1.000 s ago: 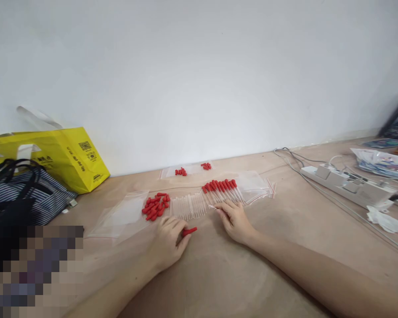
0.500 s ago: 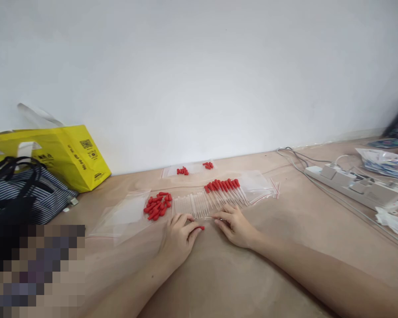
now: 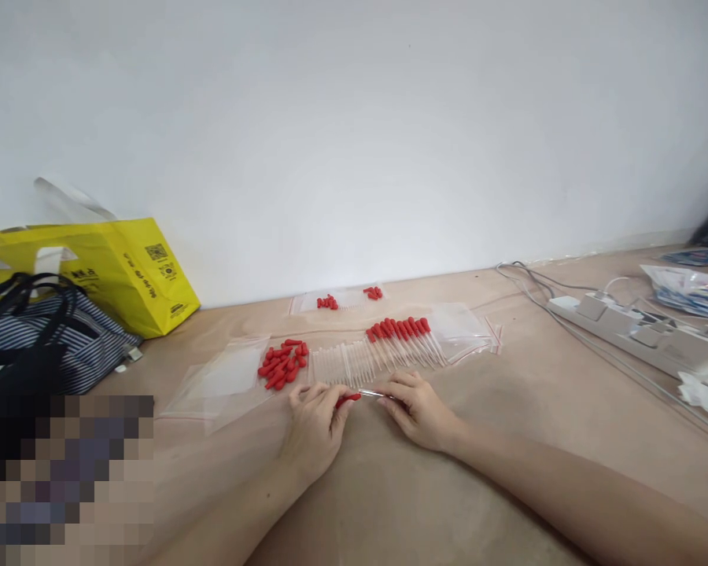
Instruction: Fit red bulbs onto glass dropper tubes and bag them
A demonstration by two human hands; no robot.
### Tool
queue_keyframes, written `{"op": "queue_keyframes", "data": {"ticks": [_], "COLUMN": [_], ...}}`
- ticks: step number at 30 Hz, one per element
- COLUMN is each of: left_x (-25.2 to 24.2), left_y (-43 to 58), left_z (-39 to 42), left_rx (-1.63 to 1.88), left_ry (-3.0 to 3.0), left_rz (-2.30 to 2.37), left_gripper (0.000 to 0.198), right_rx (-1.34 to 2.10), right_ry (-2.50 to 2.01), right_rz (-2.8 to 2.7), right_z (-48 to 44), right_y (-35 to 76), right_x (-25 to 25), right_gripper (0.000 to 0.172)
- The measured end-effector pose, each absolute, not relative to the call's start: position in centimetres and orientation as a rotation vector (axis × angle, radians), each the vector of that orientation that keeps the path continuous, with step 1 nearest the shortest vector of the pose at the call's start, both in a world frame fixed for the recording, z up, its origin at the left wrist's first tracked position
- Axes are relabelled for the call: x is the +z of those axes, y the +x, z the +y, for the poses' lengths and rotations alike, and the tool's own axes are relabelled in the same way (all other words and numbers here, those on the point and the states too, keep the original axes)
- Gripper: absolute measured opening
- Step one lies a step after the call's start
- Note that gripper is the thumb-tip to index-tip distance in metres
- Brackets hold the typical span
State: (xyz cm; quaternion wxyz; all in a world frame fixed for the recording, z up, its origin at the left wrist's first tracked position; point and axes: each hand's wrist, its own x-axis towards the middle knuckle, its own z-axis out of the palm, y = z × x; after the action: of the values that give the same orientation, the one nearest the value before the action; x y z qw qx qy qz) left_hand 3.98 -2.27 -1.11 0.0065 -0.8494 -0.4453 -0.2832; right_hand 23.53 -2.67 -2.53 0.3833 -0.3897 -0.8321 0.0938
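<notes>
My left hand (image 3: 317,420) pinches a red rubber dropper bulb (image 3: 348,399) between thumb and fingers. My right hand (image 3: 416,409) is closed on a thin clear dropper tube (image 3: 370,393), whose end meets the mouth of the bulb; whether it sits inside I cannot tell. Just beyond my hands lies a row of bare clear tubes (image 3: 339,364). To its right, several droppers with red bulbs fitted (image 3: 398,330) lie side by side. A heap of loose red bulbs (image 3: 283,365) rests left of the tubes on a clear plastic bag (image 3: 224,377).
Another clear bag with small red bulbs (image 3: 327,302) lies near the wall. At left stand a yellow bag (image 3: 135,275) and a striped bag (image 3: 94,338). A white power strip (image 3: 643,330) with plugs and cables (image 3: 525,287) is at right, near a plastic packet (image 3: 690,291).
The bulb in my left hand and the tube in my right hand have come together end to end; before, a gap lay between them. The view has shifted slightly.
</notes>
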Motion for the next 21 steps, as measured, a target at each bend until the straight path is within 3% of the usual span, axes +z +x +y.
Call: {"op": "queue_keyframes", "data": {"ticks": [21], "left_x": [-0.97], "left_y": [4.08], "left_z": [-2.56], "left_rx": [-0.912], "left_ry": [-2.69], "left_rz": [-1.484], "left_gripper": [0.019], "right_rx": [0.227], "right_ry": [-0.886], "right_rz": [-2.146], "right_z": [-2.92], "right_y": [23.28], "right_x": [-2.65], "right_gripper": [0.021]}}
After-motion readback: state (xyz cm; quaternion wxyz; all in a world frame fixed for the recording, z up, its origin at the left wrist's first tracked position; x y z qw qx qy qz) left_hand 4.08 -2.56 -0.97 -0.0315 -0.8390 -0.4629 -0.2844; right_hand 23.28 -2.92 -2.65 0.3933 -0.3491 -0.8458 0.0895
